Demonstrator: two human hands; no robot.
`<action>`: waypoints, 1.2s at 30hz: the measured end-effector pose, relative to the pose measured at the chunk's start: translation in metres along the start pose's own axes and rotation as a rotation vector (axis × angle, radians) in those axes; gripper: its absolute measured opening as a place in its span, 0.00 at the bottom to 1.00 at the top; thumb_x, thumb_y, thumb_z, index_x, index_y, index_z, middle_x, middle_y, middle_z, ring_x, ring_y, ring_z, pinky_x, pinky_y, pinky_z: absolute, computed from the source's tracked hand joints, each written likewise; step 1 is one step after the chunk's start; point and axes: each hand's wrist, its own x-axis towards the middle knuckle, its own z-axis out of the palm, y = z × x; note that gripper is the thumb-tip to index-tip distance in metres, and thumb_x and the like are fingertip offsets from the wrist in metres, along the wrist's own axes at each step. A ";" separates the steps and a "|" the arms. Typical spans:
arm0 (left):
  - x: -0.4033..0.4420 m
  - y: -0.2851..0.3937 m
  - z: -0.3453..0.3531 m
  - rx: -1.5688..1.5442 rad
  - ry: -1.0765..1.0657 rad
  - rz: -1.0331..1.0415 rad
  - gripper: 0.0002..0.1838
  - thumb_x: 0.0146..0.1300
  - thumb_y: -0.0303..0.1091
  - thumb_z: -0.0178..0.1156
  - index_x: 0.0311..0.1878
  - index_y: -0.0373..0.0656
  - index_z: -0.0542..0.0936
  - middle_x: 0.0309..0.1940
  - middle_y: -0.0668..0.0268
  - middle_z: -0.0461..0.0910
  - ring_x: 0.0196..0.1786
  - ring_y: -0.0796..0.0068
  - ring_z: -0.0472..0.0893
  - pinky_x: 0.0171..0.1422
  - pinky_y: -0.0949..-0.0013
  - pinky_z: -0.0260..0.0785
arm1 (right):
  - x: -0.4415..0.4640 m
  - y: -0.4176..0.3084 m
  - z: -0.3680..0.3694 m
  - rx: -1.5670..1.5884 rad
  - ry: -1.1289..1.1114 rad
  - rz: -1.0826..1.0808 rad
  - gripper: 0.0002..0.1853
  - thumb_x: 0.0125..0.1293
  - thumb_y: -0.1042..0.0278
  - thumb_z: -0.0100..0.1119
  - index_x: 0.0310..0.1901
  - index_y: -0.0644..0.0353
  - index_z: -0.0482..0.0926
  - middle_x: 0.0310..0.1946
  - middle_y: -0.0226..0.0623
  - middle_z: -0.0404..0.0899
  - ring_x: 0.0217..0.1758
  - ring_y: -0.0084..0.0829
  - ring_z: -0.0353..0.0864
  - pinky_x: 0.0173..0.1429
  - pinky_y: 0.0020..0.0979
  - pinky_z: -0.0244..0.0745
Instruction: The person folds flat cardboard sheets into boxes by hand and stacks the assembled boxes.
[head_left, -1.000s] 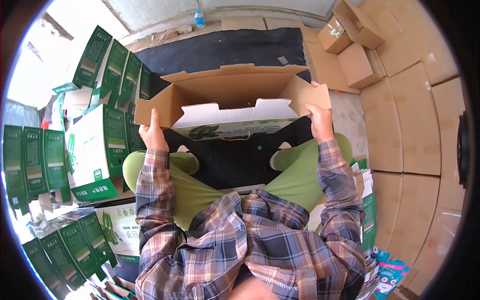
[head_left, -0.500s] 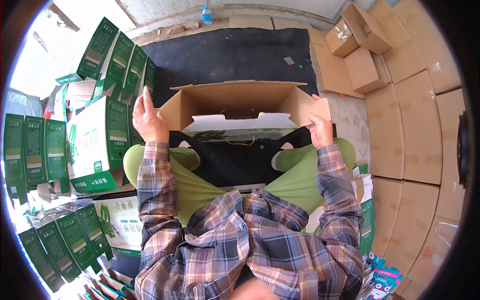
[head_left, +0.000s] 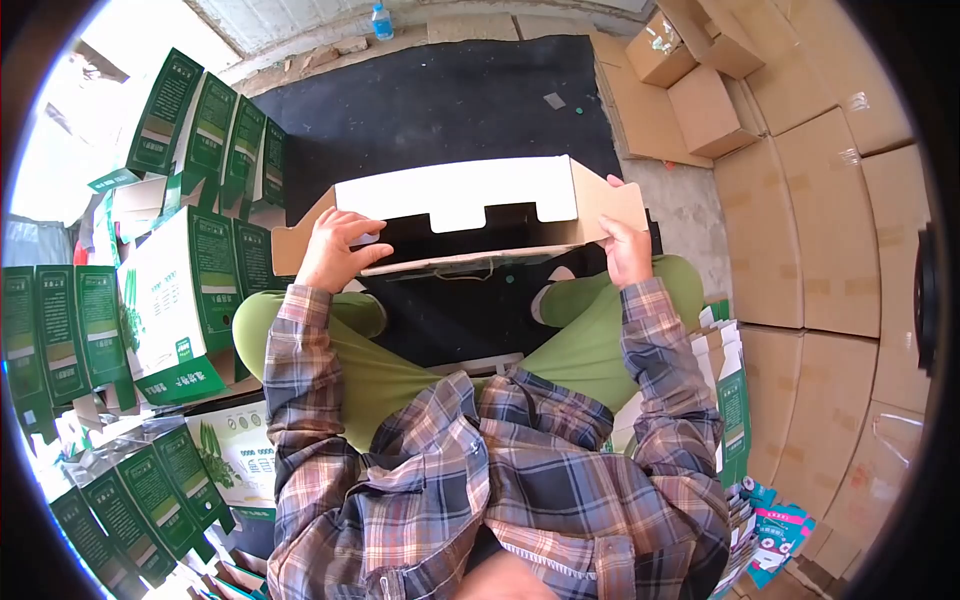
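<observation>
An unfolded cardboard box (head_left: 455, 190), white on the raised far flap with brown ends, stands between my knees. That far flap has notches cut in its lower edge and leans over the dark opening. My left hand (head_left: 338, 250) is at the box's left end, its fingers and thumb apart over the near-left corner; contact there is hard to make out. At the right end, my right hand (head_left: 627, 252) grips the brown side flap, thumb on the near side and fingertips showing behind the top edge. A string handle hangs on the near wall.
Green-and-white printed boxes (head_left: 165, 300) stand in rows on my left. Large brown cartons (head_left: 830, 220) are stacked on my right, with small open cartons (head_left: 700, 100) at the far right. A black mat (head_left: 430, 110) covers the floor; a blue-capped bottle (head_left: 382, 22) stands beyond it.
The box's far flap has swung over toward me, showing its white side. My left hand has moved right from the left end flap to over the box corner. My right hand stays on the right flap.
</observation>
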 end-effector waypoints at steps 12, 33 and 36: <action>-0.007 0.011 -0.003 0.070 0.047 -0.007 0.22 0.50 0.44 0.68 0.47 0.42 0.81 0.42 0.61 0.81 0.53 0.62 0.76 0.70 0.54 0.54 | 0.014 0.009 0.012 -0.863 -0.383 -0.167 0.25 0.63 0.53 0.58 0.56 0.62 0.76 0.71 0.40 0.54 0.71 0.35 0.60 0.68 0.34 0.58; -0.014 0.011 0.037 -0.145 0.345 -0.385 0.36 0.51 0.36 0.67 0.65 0.46 0.67 0.43 0.63 0.76 0.47 0.63 0.73 0.56 0.64 0.65 | 0.022 0.025 0.015 -0.911 -0.248 -0.292 0.19 0.67 0.58 0.53 0.55 0.58 0.76 0.66 0.36 0.63 0.61 0.36 0.71 0.62 0.32 0.66; -0.010 0.016 0.042 0.033 0.340 -0.295 0.31 0.51 0.33 0.67 0.61 0.52 0.72 0.49 0.65 0.74 0.54 0.60 0.69 0.60 0.60 0.62 | 0.015 0.025 0.024 -1.114 -0.237 -0.388 0.24 0.62 0.54 0.59 0.60 0.49 0.73 0.67 0.37 0.61 0.62 0.39 0.68 0.63 0.36 0.66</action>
